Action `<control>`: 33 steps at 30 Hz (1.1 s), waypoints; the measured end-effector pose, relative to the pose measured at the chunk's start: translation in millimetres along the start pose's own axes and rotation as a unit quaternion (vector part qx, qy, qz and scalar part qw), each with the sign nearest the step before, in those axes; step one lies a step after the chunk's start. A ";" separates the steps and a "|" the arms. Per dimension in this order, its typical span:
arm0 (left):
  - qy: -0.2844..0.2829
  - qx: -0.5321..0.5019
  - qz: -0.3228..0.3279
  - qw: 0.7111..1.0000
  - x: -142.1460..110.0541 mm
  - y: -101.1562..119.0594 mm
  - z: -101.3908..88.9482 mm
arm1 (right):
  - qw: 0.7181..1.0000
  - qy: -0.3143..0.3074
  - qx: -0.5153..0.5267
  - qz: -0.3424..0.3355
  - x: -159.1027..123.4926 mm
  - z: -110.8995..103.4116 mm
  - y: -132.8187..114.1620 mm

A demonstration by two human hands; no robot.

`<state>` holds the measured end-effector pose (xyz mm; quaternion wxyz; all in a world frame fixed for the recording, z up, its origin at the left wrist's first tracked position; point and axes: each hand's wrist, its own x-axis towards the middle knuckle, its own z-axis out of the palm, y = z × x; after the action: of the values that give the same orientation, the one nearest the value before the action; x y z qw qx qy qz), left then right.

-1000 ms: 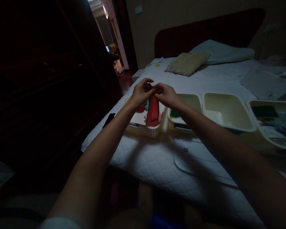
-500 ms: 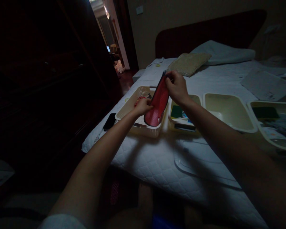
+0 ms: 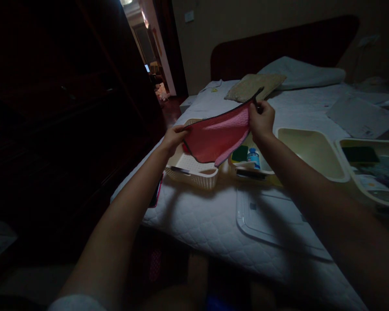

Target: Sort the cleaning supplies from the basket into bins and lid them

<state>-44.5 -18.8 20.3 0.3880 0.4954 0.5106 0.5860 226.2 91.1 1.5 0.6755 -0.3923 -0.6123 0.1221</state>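
Note:
A red-and-pink cloth [image 3: 215,136] with dark stitched edging is stretched between my hands. My left hand [image 3: 175,139] pinches its left corner. At the cloth's upper right, my right hand [image 3: 262,119] grips the other end, and a dark tip sticks up beyond the fingers. Beneath the cloth stands a white perforated basket [image 3: 202,179], partly hidden by it. Something red inside the basket is mostly covered. A phone [image 3: 157,192] with a pinkish edge lies on the bed, partly behind my left forearm.
Right of the basket, a cream bin holds a green-and-yellow sponge [image 3: 240,153] and a blue-capped bottle [image 3: 253,159]. Another cream bin [image 3: 311,151] and a filled one [image 3: 376,142] follow. A clear lid [image 3: 272,216] lies in front; a beige cushion [image 3: 256,86] is behind.
The cloth has gone from hanging narrow and slanted to being spread wide. My left hand has moved left and up, my right hand to the right. The phone shows nearer the bed's front edge.

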 end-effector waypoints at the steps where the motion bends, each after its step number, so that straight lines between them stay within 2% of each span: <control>1: 0.008 -0.020 0.002 1.000 0.4 4.9 1.0 | 1.000 0.004 0.003 0.005 -0.1 -0.8 -2.6; 4: 0.005 -0.073 0.006 0.997 -0.1 16.2 3.9 | 0.999 0.023 0.006 0.027 0.8 -1.8 -10.0; 7: 0.009 -0.084 0.014 0.996 -1.0 20.8 5.5 | 0.998 0.032 0.011 0.045 1.7 -1.8 -11.4; 15: 0.083 -0.046 -0.005 0.995 2.9 19.8 6.5 | 0.996 0.030 0.012 0.086 0.9 -0.7 -5.1; 18: 0.117 -0.015 0.002 0.993 3.3 21.0 11.7 | 0.995 0.028 0.018 0.098 0.0 1.7 -11.5; 21: 0.129 0.024 0.017 0.991 0.2 22.9 22.9 | 0.991 0.021 0.039 0.129 -8.6 8.1 -28.4; 24: 0.112 0.042 0.029 0.992 -6.9 26.6 38.7 | 0.984 -0.011 0.047 0.173 -24.8 15.9 -55.4; 26: 0.083 0.049 0.040 0.995 -13.2 29.6 49.8 | 0.982 -0.055 0.055 0.172 -36.0 19.8 -75.2; 30: -0.009 0.065 0.087 0.994 -25.3 34.2 67.5 | 0.980 -0.131 0.097 0.111 -49.9 25.0 -102.9; 33: -0.051 0.083 0.131 0.987 -30.4 36.8 74.8 | 0.976 -0.183 0.098 0.072 -53.2 27.0 -106.2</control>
<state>36.9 -38.5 49.9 0.2913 0.6179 0.4674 0.5612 156.1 -3.4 33.2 0.5769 -0.3377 -0.6808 0.2994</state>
